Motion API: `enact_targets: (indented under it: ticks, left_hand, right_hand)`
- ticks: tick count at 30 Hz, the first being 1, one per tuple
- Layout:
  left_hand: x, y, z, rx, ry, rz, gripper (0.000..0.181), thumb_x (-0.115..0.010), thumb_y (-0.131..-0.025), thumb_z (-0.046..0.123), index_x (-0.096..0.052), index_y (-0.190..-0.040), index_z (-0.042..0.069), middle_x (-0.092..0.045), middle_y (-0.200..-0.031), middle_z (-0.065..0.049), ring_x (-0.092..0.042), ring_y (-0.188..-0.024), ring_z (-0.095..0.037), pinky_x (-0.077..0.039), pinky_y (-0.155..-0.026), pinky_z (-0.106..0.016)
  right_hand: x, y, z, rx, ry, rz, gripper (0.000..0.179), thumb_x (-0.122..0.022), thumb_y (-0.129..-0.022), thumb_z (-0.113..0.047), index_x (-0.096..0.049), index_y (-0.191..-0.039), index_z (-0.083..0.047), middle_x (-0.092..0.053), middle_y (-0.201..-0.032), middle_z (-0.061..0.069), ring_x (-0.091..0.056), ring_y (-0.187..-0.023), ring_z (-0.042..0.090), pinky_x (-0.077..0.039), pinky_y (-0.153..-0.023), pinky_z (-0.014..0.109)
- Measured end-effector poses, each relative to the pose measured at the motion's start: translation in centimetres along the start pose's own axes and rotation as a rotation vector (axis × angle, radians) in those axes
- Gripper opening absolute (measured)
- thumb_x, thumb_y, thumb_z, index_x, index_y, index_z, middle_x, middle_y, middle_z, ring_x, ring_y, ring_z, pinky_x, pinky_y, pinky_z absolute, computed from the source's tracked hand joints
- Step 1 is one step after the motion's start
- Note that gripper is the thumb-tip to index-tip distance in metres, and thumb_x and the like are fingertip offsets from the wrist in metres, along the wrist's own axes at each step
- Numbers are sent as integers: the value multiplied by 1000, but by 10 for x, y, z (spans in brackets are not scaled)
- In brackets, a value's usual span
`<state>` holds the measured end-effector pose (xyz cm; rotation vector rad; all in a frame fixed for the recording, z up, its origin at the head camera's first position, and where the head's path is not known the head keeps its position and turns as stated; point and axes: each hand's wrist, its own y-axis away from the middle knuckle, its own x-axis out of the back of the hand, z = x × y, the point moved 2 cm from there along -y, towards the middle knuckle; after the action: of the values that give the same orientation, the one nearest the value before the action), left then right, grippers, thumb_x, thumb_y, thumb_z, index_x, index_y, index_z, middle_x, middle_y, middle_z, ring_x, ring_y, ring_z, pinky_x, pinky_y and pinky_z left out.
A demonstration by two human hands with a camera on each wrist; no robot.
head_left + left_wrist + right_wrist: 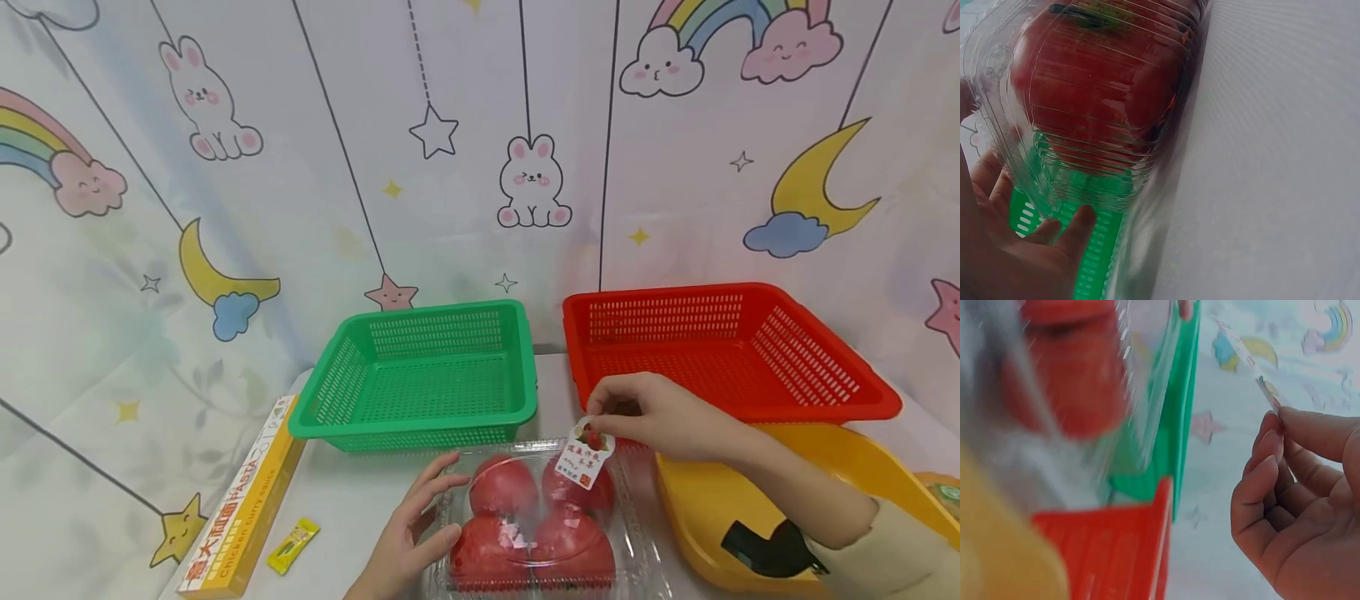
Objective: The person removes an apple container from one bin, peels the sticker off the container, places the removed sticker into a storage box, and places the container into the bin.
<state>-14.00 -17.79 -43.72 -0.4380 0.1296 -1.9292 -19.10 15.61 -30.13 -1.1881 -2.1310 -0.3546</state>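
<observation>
Pinching the printed apple label (583, 462) by its top edge with the right grip (660, 421); laying the loosely spread fingers of the left grip (412, 533) against the left side of the apple clamshell (538, 521), by the look of it without a firm clasp. Worth minding the white counter (337, 487) first: probably too slick to stop a lightly steadied clamshell from skidding under a sideways tug. Next, beware of the red mesh basket (667, 321), just behind the right grip: easily bumped by a backward swing. Likewise the yellow tub (712, 475), under the right forearm: a likely catch for the sleeve (885, 550) on a low return. Beyond the clamshell, the green mesh basket (442, 437): close enough to be nudged by a forward slide. Down to the clamshell itself, between both grips: prone to buckling from too hard a squeeze on thin clear plastic. Under the lid, four red apples (491, 554): perhaps bruised after any tip or drop. Smallest, the label, above the lid's far right part: apt to slip from so narrow a pinch, or crease from too tight a one.
</observation>
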Motion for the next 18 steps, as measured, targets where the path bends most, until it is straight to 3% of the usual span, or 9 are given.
enact_targets:
  ticks: [4,10,18]
  left_hand:
    - [0,0,1,37,-5,3,44,-58,-96,3,-56,-140,6,-32,-161,-4,-26,-145,-9,-39,-101,-57]
    - [1,0,1,6,3,-6,44,-58,-96,0,-56,-140,4,-32,-161,-7,-26,-144,-5,-42,-99,-51]
    - [-1,-1,1,-27,28,-15,44,-57,-95,-1,-55,-139,2,-31,-160,-11,-26,-144,-6,-39,-97,-65]
  right_hand:
    - [17,18,20,-43,-20,23,10,-71,-96,-24,-67,-99,-15,-68,-92,0,-63,-87,26,-57,-75,32]
    - [37,47,54,-114,-58,17,12,-67,-98,-19,-67,-104,-9,-67,-92,2,-63,-87,24,-56,-76,28]
    - [57,88,100,-217,-67,-88,13,-61,-100,-11,-65,-109,-3,-67,-95,3,-61,-84,16,-54,-71,25]
